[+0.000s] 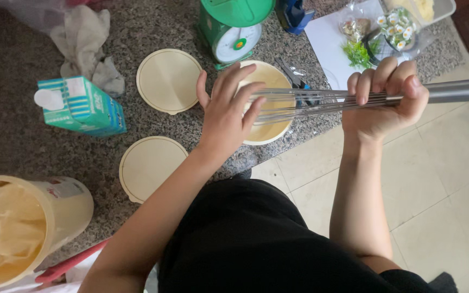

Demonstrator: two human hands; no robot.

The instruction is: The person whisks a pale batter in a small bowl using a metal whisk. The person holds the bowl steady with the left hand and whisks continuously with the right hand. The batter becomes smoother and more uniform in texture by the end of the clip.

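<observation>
Right hand [386, 100] is wrapped tight around a metal whisk [321, 100], gripping where wires meet handle, the tool held level above the counter [6, 125]. Left hand [226, 111] is spread wide, fingers touching the whisk's wire loops, hovering over a pale bowl [267, 130] of yellowish batter. That bowl sits right at the counter's edge, directly beneath the left hand and the whisk head. Risk here, as I see it: batter clinging to the wires could drip past the bowl onto the tiled floor [441, 179], since the handle end hangs out beyond the edge. A knock from the left wrist could also tip the bowl off. Two round lids [168, 80] lie nearby, with a green carton [82, 106] and a green scale [232, 32] close behind.
</observation>
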